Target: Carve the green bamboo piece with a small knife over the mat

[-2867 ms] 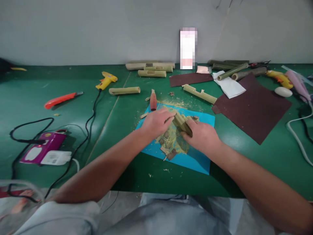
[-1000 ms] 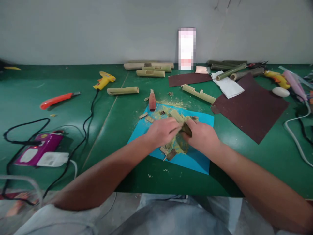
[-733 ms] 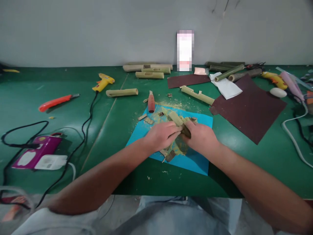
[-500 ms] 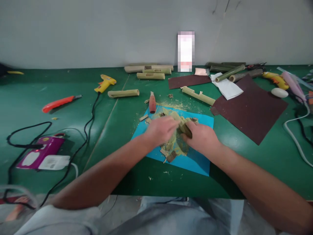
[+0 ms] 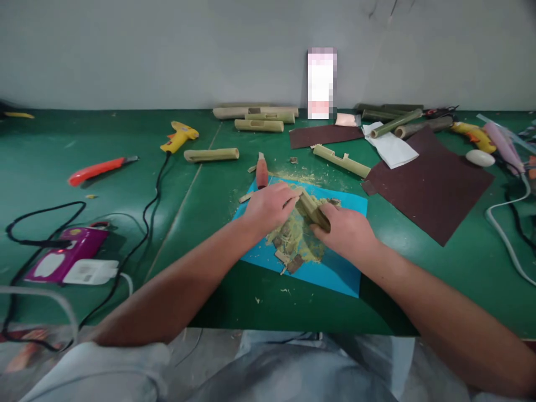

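Observation:
My right hand [image 5: 345, 228] is closed around the near end of a short bamboo tube [image 5: 309, 205], which slants away toward the far left over the blue sheet [image 5: 339, 279]. At the tube's far end, my left hand [image 5: 271, 205] is closed in a pinch, fingertips at the rim; whatever sits in it is hidden. Below the hands lies a heap of bamboo shavings and chips [image 5: 288, 240] on the sheet. Just beyond my left hand rests a red-handled cutting tool [image 5: 262, 172].
Bamboo tubes [image 5: 259, 125] lie along the wall, with a notched one [image 5: 341, 161] nearer. Brown sandpaper [image 5: 431, 190] is at right. Leftward are a yellow glue gun [image 5: 180, 138], a red utility knife [image 5: 98, 170] and a purple power strip [image 5: 69, 251] with cords. A phone [image 5: 321, 84] leans upright.
My left hand, blurred by motion before, now sits slightly up and left at the tube's far end. More of the tube shows. My right hand keeps its grip almost in place.

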Demonstrator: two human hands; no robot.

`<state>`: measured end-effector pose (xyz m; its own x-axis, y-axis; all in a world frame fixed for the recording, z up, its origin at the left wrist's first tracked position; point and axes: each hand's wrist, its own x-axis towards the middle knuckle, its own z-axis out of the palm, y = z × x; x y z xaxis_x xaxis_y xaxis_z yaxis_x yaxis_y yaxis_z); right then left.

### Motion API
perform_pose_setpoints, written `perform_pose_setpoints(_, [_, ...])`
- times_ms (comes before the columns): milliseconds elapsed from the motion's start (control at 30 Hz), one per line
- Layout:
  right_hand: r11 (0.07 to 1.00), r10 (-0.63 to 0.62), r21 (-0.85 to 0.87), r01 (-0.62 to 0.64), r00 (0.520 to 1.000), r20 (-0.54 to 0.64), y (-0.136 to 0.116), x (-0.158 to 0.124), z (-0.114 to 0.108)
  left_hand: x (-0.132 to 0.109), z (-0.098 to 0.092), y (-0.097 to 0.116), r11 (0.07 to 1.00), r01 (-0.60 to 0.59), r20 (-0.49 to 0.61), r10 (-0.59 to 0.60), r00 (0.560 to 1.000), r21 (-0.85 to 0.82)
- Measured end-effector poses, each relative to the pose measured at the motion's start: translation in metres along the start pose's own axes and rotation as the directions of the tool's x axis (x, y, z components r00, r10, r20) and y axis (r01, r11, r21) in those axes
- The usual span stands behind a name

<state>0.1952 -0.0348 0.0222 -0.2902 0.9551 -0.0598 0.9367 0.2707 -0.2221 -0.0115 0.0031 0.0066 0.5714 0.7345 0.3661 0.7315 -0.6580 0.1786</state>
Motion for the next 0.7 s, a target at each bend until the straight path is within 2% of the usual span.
perform_pose_setpoints(33, [1.000, 0.002, 0.003, -0.002, 1.000, 0.003, 0.000, 0.000, 0.000, 0.000, 0.000, 0.001, 1.000, 0.002, -0.003, -0.002, 1.000, 0.004])
perform_pose_setpoints(133, [1.000, -0.019, 0.014, 0.018, 1.000, 0.014, 0.001, 0.000, 0.001, -0.002, -0.001, 0.005, 0.992, -0.117, 0.125, 0.122, 0.985, -0.042])
perform_pose_setpoints(167, [1.000, -0.025, 0.017, 0.025, 1.000, 0.011, 0.001, 0.000, 0.001, -0.003, -0.001, 0.005, 0.990, -0.124, 0.142, 0.132, 0.981, -0.060])
perform_pose_setpoints(200, [1.000, -0.024, 0.018, 0.024, 1.000, 0.006, 0.001, 0.000, 0.000, -0.002, -0.001, 0.004, 0.992, -0.107, 0.123, 0.115, 0.986, -0.068])
perform_pose_setpoints(300, [1.000, 0.000, 0.017, 0.000, 1.000, -0.001, 0.001, 0.000, 0.000, 0.000, -0.001, -0.004, 0.998, 0.037, 0.008, -0.037, 0.999, -0.046])
perform_pose_setpoints(367, [1.000, 0.006, 0.013, -0.006, 1.000, 0.008, 0.001, 0.000, 0.000, 0.000, -0.001, -0.007, 0.999, 0.019, 0.018, -0.018, 1.000, -0.048])
perform_pose_setpoints(467, [1.000, -0.015, 0.013, 0.014, 1.000, 0.012, 0.000, -0.001, -0.001, -0.001, 0.001, -0.006, 0.990, -0.098, 0.092, 0.107, 0.990, -0.098])
perform_pose_setpoints(500, [1.000, -0.016, 0.014, 0.016, 1.000, 0.009, 0.000, -0.001, -0.001, -0.001, 0.002, -0.006, 0.991, -0.088, 0.080, 0.096, 0.992, -0.105])
perform_pose_setpoints(600, [1.000, 0.013, 0.012, -0.014, 1.000, 0.016, -0.001, 0.000, -0.002, 0.001, 0.001, -0.005, 0.997, 0.044, -0.010, -0.045, 0.999, -0.071])
perform_pose_setpoints(667, [1.000, 0.026, 0.009, -0.026, 0.999, 0.025, -0.001, 0.000, -0.002, 0.001, 0.001, -0.003, 0.998, 0.043, 0.015, -0.042, 0.999, -0.047])
perform_pose_setpoints(700, [1.000, 0.018, 0.008, -0.019, 1.000, 0.025, 0.000, 0.000, -0.002, 0.001, 0.000, -0.001, 0.999, -0.006, 0.060, 0.008, 0.998, -0.047])
